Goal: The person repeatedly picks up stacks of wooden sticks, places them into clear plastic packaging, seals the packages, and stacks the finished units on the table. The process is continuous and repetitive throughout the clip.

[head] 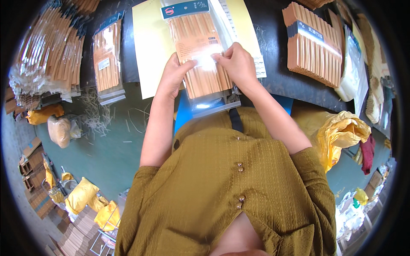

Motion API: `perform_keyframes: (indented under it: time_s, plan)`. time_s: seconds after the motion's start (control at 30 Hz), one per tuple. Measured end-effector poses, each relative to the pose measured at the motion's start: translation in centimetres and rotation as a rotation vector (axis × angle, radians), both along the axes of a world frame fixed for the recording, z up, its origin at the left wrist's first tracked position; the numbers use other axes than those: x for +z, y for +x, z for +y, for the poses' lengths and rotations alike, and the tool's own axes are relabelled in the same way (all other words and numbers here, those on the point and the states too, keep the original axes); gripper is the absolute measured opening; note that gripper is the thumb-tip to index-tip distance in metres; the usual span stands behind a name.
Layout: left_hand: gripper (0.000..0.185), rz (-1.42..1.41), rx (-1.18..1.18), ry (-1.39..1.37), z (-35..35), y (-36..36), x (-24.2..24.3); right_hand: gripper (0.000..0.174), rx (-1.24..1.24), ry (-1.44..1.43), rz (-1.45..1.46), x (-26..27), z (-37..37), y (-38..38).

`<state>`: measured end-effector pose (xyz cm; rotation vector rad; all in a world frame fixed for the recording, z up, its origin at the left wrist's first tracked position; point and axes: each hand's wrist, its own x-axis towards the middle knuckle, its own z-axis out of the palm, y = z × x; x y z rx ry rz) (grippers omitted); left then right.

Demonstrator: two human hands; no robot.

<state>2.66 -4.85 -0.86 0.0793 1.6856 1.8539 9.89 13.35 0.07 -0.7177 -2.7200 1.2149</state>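
A clear plastic pack of wooden chopsticks (195,86) with a dark blue header is tilted up before me at the table's edge. My left hand (173,76) grips its left side, thumb on the front. Along the right side is my right hand (238,67), its thumb pressing on the front face. Between the two thumbs a pale label-like patch is partly lost in glare. Behind the pack lies a pale yellow sheet (149,48), and a strip of small printed labels (261,65) shows at its right.
A finished-looking pack with a white sticker (104,64) lies left, beside a large heap of similar packs (54,48). Paper-banded chopstick bundles (315,48) and clear bags (350,73) are on the right of the dark table (272,35). A yellow sack (339,134) stands below; plastic scraps (97,112) litter the floor.
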Motion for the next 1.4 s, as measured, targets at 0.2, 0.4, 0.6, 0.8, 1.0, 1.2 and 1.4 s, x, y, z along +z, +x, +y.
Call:
perform_keyframes:
  time_s: [0.2, 0.4, 0.6, 0.8, 1.0, 1.2, 1.4]
  plan:
    - [0.051, -0.003, -0.009, 0.004, -0.2, 0.1, -0.1, 0.025, 0.31, 0.364, 0.611, 0.0, -0.5, 2.3]
    - [0.05, 0.068, 0.034, 0.151, -2.7, -0.4, 0.5, 0.032, 0.359, 0.368, 0.531, 0.0, -1.1, 4.9]
    - [0.036, 0.265, 0.292, 0.046, -16.1, -8.2, 4.1, 0.027, 0.153, 0.241, 0.505, 1.8, 2.6, 8.0]
    - [0.046, 0.405, 0.201, -0.581, -26.8, -17.5, 3.6, 0.026, 0.016, 0.017, 0.455, 2.8, 3.1, 10.5]
    - [0.116, 0.52, 0.111, -1.244, -24.2, -18.2, 1.2, 0.031, -0.067, -0.102, 0.448, 3.2, 4.9, 11.8]
    - [0.136, 0.44, 0.049, -1.448, -19.6, -15.4, 2.7, 0.029, -0.108, -0.124, 0.448, 3.2, 6.2, 12.2]
    - [0.127, 0.421, 0.088, -1.431, -18.1, -15.9, 3.5, 0.028, -0.123, -0.133, 0.47, 4.2, 6.2, 12.2]
